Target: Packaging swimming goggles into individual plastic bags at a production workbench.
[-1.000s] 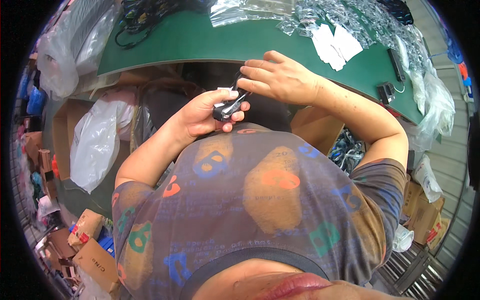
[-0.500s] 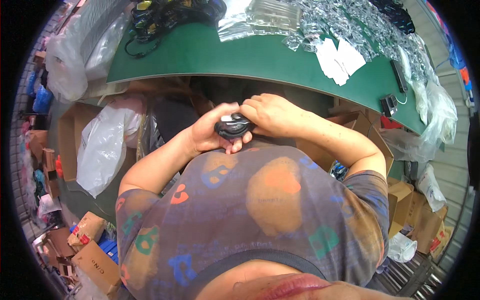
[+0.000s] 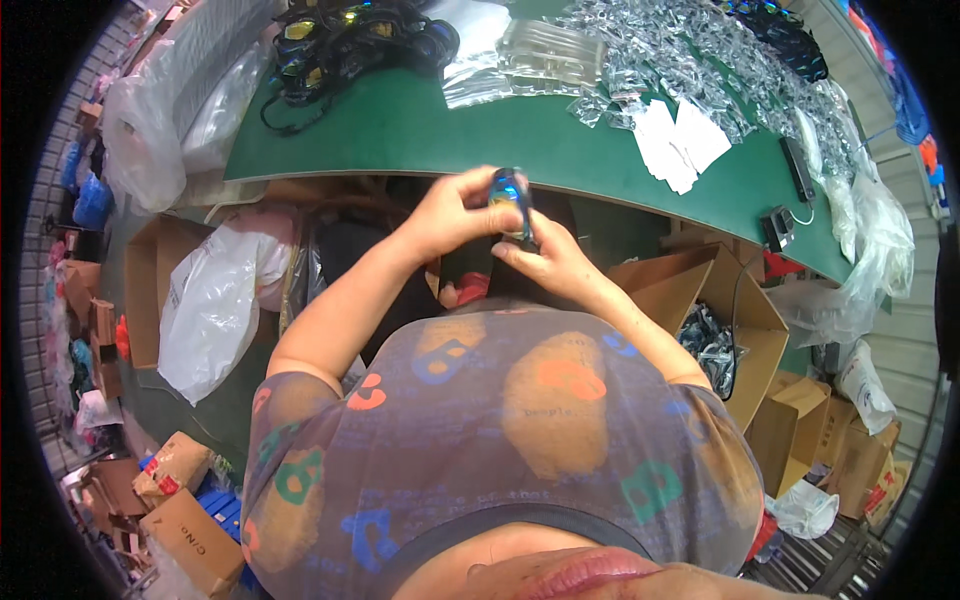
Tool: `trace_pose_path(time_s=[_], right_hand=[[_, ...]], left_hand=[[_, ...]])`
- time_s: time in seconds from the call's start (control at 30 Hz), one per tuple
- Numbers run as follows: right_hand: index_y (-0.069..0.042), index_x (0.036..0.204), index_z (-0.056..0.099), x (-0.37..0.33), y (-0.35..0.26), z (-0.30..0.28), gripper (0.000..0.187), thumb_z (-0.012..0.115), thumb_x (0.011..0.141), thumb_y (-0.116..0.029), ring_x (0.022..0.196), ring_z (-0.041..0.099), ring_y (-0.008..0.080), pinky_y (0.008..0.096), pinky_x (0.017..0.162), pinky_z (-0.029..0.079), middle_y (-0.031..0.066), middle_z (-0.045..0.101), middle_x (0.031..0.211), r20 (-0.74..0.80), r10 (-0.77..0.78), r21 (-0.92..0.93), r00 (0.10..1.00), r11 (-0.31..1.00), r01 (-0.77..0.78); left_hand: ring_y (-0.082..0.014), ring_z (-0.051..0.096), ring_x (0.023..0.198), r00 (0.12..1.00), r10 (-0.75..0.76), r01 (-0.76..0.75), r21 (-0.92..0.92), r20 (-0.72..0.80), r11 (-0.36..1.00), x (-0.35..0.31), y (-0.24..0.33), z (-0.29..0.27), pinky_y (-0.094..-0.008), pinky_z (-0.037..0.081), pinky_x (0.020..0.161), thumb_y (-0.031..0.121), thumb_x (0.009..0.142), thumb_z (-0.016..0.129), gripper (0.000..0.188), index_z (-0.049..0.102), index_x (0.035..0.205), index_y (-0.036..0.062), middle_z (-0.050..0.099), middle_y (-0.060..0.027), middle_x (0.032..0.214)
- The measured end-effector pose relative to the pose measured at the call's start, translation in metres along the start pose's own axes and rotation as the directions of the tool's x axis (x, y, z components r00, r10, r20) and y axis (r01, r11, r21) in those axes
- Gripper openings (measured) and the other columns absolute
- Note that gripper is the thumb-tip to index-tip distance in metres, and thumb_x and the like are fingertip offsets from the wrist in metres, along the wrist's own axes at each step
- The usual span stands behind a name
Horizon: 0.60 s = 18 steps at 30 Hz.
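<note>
Near the upper middle of the frame, just below the edge of the green table (image 3: pixel 400 145), the two hands meet around a small dark bundle (image 3: pixel 508 190) with a shiny blue and yellow patch. The left hand (image 3: pixel 455 218) holds it pinched between thumb and fingers, though the fingertips behind it are partly hidden. The right hand (image 3: pixel 553 262) is at its lower end, its fingers largely out of sight, so whether it grips or only touches cannot be told. The bundle is too small and covered to make out its full shape. At the upper left, the pile of dark coiled cables (image 3: pixel 365 45) is cut off by the frame's top. In the open carton (image 3: pixel 762 345) at right, dark wrapped items (image 3: pixel 708 345) show only in part; the shirt (image 3: pixel 500 430) fills the lower middle.
</note>
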State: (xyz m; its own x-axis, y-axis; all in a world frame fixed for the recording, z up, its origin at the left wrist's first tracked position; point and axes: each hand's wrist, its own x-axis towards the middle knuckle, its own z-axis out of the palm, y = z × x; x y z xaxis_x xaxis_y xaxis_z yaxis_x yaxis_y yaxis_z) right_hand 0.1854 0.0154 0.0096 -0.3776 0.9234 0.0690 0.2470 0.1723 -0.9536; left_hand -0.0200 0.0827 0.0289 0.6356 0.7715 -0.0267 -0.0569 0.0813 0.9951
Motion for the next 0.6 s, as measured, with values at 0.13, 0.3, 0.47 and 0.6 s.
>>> trace_pose_path(time_s=[0.13,0.3,0.47,0.6], right_hand=[[-0.004,0.117,0.06,-0.01,0.002,-0.006,0.039,0.076,0.092,-0.029,0.085,0.058,0.0176,0.0343,0.081,0.05,0.0088,0.064,0.093,-0.113,0.059,-0.018,0.992,0.998,-0.061],[-0.004,0.115,0.06,-0.023,0.009,-0.012,0.038,0.076,0.092,-0.029,0.087,0.059,0.0176,0.0348,0.082,0.05,0.0092,0.064,0.095,-0.039,0.075,-0.029,0.996,0.997,-0.076],[-0.003,0.116,0.06,-0.028,0.015,-0.016,0.04,0.077,0.092,-0.029,0.09,0.06,0.016,0.0338,0.085,0.051,0.008,0.066,0.098,-0.066,0.186,0.016,0.98,0.983,-0.186],[-0.002,0.118,0.061,-0.025,0.019,-0.016,0.041,0.076,0.092,-0.03,0.092,0.061,0.0161,0.0336,0.086,0.051,0.0088,0.067,0.1,-0.043,0.239,0.004,0.97,0.971,-0.239]], left_hand=[[-0.0365,0.055,0.132,0.803,0.59,-0.263,0.836,-0.087,0.482,0.055,0.009,-0.049,-0.0447,0.042,0.111,0.049,0.096,0.067,0.058,0.064,0.131,0.0032,0.063,-0.0191,0.136],[-0.0345,0.038,0.148,0.904,0.426,-0.04,0.987,-0.03,0.155,0.06,0.0,-0.083,-0.051,0.026,0.12,0.064,0.093,0.059,0.081,0.05,0.148,0.0047,0.053,-0.0185,0.15],[-0.0261,0.057,0.127,0.852,0.504,-0.184,0.982,0.142,0.034,0.0,0.002,-0.058,-0.0511,0.033,0.117,0.029,0.082,0.083,0.053,0.065,0.129,0.01,0.067,-0.0073,0.123],[-0.0225,0.067,0.107,0.799,0.591,-0.185,0.981,0.111,0.065,-0.007,-0.014,-0.069,-0.0499,0.038,0.113,0.012,0.086,0.076,0.015,0.072,0.1,0.0111,0.07,-0.0026,0.106]])
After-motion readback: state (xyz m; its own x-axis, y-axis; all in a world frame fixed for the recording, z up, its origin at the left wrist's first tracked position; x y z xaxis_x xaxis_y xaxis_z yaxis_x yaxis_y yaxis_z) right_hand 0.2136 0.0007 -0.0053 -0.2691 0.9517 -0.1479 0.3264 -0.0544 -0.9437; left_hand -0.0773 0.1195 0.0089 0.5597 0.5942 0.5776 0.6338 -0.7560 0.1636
